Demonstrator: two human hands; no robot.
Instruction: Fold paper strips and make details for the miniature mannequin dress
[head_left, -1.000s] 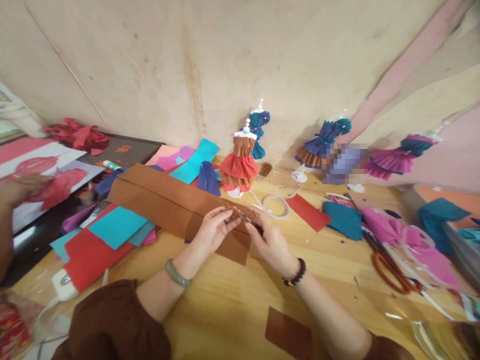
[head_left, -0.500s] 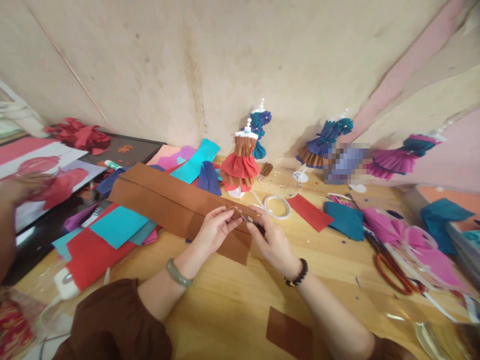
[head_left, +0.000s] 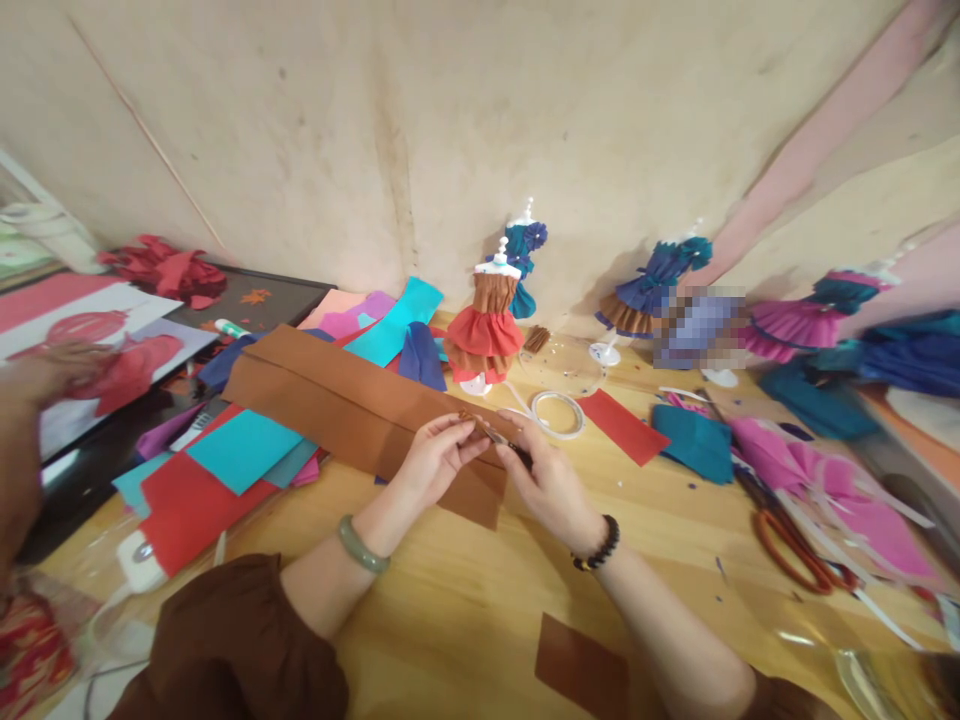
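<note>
My left hand point(head_left: 435, 462) pinches a small pleated brown paper piece point(head_left: 474, 424) at its fingertips. My right hand point(head_left: 547, 482) is closed on a thin dark tool point(head_left: 510, 446) whose tip meets that piece. Both hands hover over the near end of a long folded brown paper strip point(head_left: 337, 405) lying on the wooden table point(head_left: 465, 610). Just beyond stands a small mannequin in a red and brown paper dress point(head_left: 486, 330).
Red, teal and purple paper sheets point(head_left: 217, 470) lie left. A tape roll point(head_left: 559, 412), red paper point(head_left: 622, 425), teal paper point(head_left: 694, 440), orange scissors point(head_left: 787, 545) and pink pleats lie right. More dressed mannequins point(head_left: 645, 290) stand by the wall. Another person's hand point(head_left: 30, 375) is far left.
My hands stay in place on the brown piece with only slight finger movement. At the far right a blue and teal paper shape has come into view.
</note>
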